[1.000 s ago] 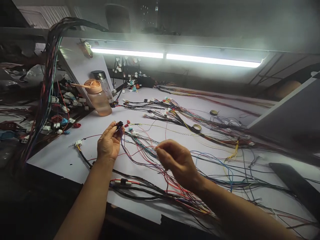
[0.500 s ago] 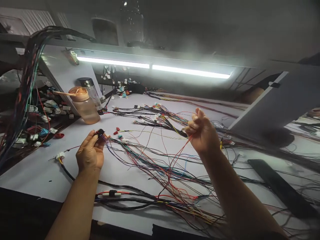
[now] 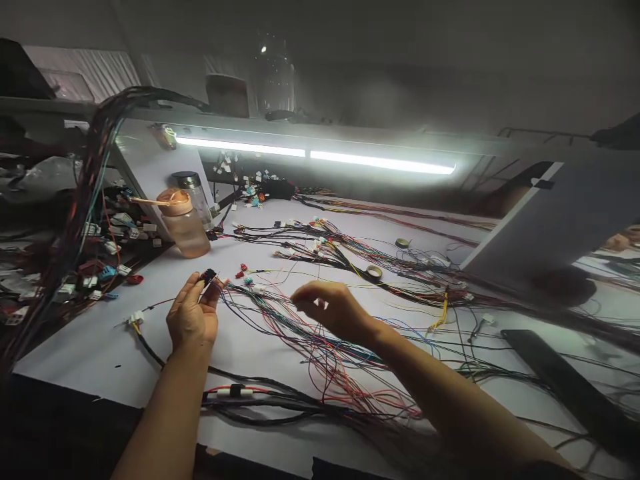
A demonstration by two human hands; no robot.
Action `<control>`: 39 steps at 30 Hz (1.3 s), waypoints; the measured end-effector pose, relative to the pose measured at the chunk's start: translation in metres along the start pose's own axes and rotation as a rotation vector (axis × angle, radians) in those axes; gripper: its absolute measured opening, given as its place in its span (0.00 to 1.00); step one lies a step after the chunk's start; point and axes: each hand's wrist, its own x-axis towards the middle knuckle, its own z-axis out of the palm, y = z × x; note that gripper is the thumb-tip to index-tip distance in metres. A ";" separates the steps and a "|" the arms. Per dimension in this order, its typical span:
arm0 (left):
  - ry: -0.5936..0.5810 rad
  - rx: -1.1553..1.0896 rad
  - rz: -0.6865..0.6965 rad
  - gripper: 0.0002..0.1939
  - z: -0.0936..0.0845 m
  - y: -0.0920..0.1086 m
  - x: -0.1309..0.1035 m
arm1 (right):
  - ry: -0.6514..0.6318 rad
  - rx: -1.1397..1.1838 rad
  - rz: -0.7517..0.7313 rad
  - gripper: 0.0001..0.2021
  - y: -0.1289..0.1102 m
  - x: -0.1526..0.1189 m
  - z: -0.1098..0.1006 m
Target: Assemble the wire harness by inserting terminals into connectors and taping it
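Note:
My left hand is closed around a small black connector, held above the table's left part, with thin wires running from it to the right. My right hand hangs over the wire bundle with bent fingers pointing left. Its fingertips are close together, and whether a wire is between them is too small to tell. Small red connectors and a white connector lie between the hands. Another white connector lies left of my left wrist.
A bottle with an orange lid stands at the back left beside loose connectors. Tape rolls lie among taped harnesses. A dark flat bar is at the right, near a white partition. A lit tube hangs above.
My right hand has come down and left from its raised position, and the red wires it held up now lie lower. My left hand still holds the connector. The camera view has shifted slightly.

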 end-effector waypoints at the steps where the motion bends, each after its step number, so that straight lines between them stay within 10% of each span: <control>1: 0.003 -0.003 0.004 0.13 0.000 0.001 0.000 | -0.114 -0.144 -0.010 0.06 0.007 0.005 0.016; 5: -0.003 -0.015 -0.004 0.13 -0.002 0.003 -0.001 | -0.278 -0.493 0.145 0.09 0.030 0.024 0.073; 9: -0.040 -0.027 -0.044 0.14 -0.002 0.003 -0.002 | -0.442 -0.503 -0.019 0.09 0.036 0.032 0.102; 12: -0.071 -0.017 -0.063 0.14 0.000 0.002 0.000 | -0.589 -0.450 -0.177 0.16 0.041 0.031 0.099; 22: -0.081 0.023 -0.125 0.12 0.001 -0.002 0.003 | -0.294 -0.539 -0.243 0.15 0.058 -0.005 0.086; 39: -0.093 0.069 -0.155 0.10 -0.004 -0.004 0.014 | -0.320 -0.609 -0.280 0.20 0.055 -0.004 0.085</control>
